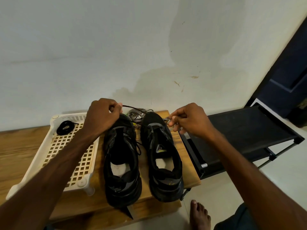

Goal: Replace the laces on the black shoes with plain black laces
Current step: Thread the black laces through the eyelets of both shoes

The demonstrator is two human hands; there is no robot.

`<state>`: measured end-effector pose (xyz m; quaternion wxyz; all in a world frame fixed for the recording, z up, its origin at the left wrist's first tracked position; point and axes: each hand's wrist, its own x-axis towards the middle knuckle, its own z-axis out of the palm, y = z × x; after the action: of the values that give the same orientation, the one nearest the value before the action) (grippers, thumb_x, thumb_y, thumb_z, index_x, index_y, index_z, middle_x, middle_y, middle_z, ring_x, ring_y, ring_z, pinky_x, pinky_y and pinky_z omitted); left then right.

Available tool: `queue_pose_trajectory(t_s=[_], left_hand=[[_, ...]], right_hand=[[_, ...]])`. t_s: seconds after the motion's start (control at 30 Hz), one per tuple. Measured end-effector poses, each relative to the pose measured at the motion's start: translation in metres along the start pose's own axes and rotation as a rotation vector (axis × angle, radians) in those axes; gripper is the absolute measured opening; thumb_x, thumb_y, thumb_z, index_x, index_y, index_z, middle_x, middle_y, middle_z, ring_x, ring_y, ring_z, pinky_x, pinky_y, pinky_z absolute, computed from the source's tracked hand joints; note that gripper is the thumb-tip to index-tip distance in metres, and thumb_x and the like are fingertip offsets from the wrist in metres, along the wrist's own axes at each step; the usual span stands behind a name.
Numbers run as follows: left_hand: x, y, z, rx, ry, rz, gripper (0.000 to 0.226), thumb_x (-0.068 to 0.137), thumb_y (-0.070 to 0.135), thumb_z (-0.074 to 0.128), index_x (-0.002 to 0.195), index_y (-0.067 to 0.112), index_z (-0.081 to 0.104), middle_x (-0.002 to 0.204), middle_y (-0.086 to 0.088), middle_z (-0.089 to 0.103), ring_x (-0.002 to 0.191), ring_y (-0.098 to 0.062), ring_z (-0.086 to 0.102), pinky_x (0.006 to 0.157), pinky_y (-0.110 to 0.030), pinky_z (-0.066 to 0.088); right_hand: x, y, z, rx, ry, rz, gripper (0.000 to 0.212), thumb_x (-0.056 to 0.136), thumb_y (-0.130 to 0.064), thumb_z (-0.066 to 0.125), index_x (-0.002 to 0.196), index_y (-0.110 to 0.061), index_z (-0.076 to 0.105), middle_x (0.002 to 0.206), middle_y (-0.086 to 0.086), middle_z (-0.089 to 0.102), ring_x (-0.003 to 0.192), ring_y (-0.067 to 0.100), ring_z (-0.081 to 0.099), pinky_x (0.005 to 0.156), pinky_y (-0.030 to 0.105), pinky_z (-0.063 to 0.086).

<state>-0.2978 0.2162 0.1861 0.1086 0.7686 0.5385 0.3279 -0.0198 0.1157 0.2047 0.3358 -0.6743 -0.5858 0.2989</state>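
Two black shoes stand side by side on a wooden table (20, 146), toes toward the wall: the left shoe (122, 163) and the right shoe (162, 156). My left hand (103, 117) is above the left shoe's toe, pinching one end of a black-and-white patterned lace (135, 110). My right hand (189, 120) pinches the other end of that lace beside the right shoe's toe. The lace runs between both hands across the right shoe. A coiled plain black lace (65, 127) lies in a white tray. Another patterned lace (136, 114) is bunched behind the shoes.
The white lattice tray (73, 163) sits on the table to the left of the shoes. A black shoe rack (245, 130) stands to the right, below the table's level. A pale wall rises right behind. A bare foot (199, 213) rests on the floor.
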Motion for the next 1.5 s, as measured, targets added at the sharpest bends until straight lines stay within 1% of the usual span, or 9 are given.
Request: queue_pose_trajectory(t_s=[0.17, 0.4, 0.63, 0.73, 0.9, 1.0, 1.1, 1.37, 1.5], left_hand=[[-0.007, 0.015, 0.004, -0.001, -0.166, 0.107, 0.029, 0.097, 0.032, 0.063, 0.071, 0.03, 0.075, 0.06, 0.007, 0.069, 0.061, -0.014, 0.066, 0.067, -0.03, 0.05], [-0.01, 0.019, 0.003, -0.015, -0.207, 0.137, 0.029, 0.098, 0.031, 0.063, 0.07, 0.032, 0.073, 0.059, 0.006, 0.067, 0.058, -0.014, 0.064, 0.064, -0.035, 0.051], [-0.01, 0.015, 0.003, 0.036, -0.2, 0.093, 0.027, 0.097, 0.033, 0.062, 0.077, 0.026, 0.077, 0.063, 0.005, 0.07, 0.064, -0.016, 0.067, 0.07, -0.044, 0.056], [-0.012, 0.016, 0.003, 0.053, -0.163, 0.094, 0.018, 0.095, 0.033, 0.066, 0.092, 0.022, 0.08, 0.082, 0.004, 0.077, 0.082, -0.017, 0.07, 0.08, -0.038, 0.056], [-0.019, 0.038, 0.009, 0.077, 0.003, 0.24, 0.042, 0.094, 0.032, 0.069, 0.132, 0.016, 0.064, 0.13, -0.002, 0.066, 0.126, -0.025, 0.051, 0.104, -0.049, 0.041], [-0.026, 0.058, 0.019, -0.006, -0.09, 0.382, 0.035, 0.095, 0.033, 0.063, 0.128, 0.023, 0.069, 0.117, 0.004, 0.074, 0.11, -0.019, 0.061, 0.096, -0.046, 0.048], [-0.029, 0.065, 0.028, -0.019, -0.133, 0.429, 0.027, 0.095, 0.026, 0.066, 0.12, 0.026, 0.076, 0.1, 0.001, 0.078, 0.09, -0.02, 0.066, 0.081, -0.044, 0.053], [-0.027, 0.063, 0.026, -0.123, -0.186, 0.36, 0.016, 0.089, 0.03, 0.076, 0.104, 0.029, 0.082, 0.096, 0.011, 0.079, 0.084, -0.003, 0.069, 0.079, -0.024, 0.054], [-0.029, 0.065, 0.026, -0.076, -0.181, 0.26, 0.012, 0.086, 0.03, 0.076, 0.097, 0.027, 0.081, 0.083, 0.011, 0.077, 0.073, -0.003, 0.071, 0.077, -0.031, 0.061]], right_hand=[[0.003, 0.002, 0.005, -0.122, 0.03, -0.045, 0.005, 0.09, -0.012, 0.077, 0.094, -0.011, 0.079, 0.079, 0.0, 0.077, 0.071, 0.011, 0.075, 0.069, 0.028, 0.064], [0.015, 0.001, 0.03, -0.404, -0.063, -0.044, 0.029, 0.095, -0.015, 0.07, 0.123, -0.012, 0.073, 0.122, 0.01, 0.071, 0.112, 0.025, 0.067, 0.1, 0.037, 0.054], [0.022, 0.003, 0.034, -0.416, -0.017, 0.021, 0.009, 0.088, -0.007, 0.078, 0.096, -0.008, 0.08, 0.096, 0.009, 0.076, 0.084, 0.02, 0.073, 0.084, 0.037, 0.062], [0.023, 0.002, 0.03, -0.443, 0.011, -0.007, 0.008, 0.088, -0.008, 0.077, 0.096, -0.009, 0.08, 0.097, 0.007, 0.077, 0.086, 0.019, 0.073, 0.086, 0.036, 0.061], [0.021, -0.008, 0.023, -0.296, 0.036, -0.141, 0.015, 0.091, -0.01, 0.075, 0.104, -0.014, 0.081, 0.099, 0.002, 0.079, 0.088, 0.01, 0.072, 0.087, 0.026, 0.058], [0.014, -0.014, 0.026, -0.193, -0.046, -0.247, 0.012, 0.088, -0.014, 0.08, 0.099, -0.016, 0.082, 0.084, -0.006, 0.077, 0.068, -0.003, 0.068, 0.069, 0.013, 0.055], [0.012, -0.015, 0.023, -0.053, -0.072, -0.229, 0.007, 0.086, -0.019, 0.082, 0.091, -0.015, 0.082, 0.072, -0.004, 0.076, 0.063, 0.005, 0.072, 0.059, 0.018, 0.058], [0.011, -0.01, 0.018, -0.027, -0.103, -0.144, 0.008, 0.089, -0.02, 0.078, 0.092, -0.012, 0.08, 0.078, 0.001, 0.077, 0.071, 0.013, 0.075, 0.06, 0.025, 0.061], [0.005, -0.009, 0.02, -0.112, -0.05, -0.111, 0.014, 0.088, -0.024, 0.08, 0.098, -0.014, 0.077, 0.084, -0.001, 0.076, 0.069, 0.01, 0.073, 0.064, 0.025, 0.062]])
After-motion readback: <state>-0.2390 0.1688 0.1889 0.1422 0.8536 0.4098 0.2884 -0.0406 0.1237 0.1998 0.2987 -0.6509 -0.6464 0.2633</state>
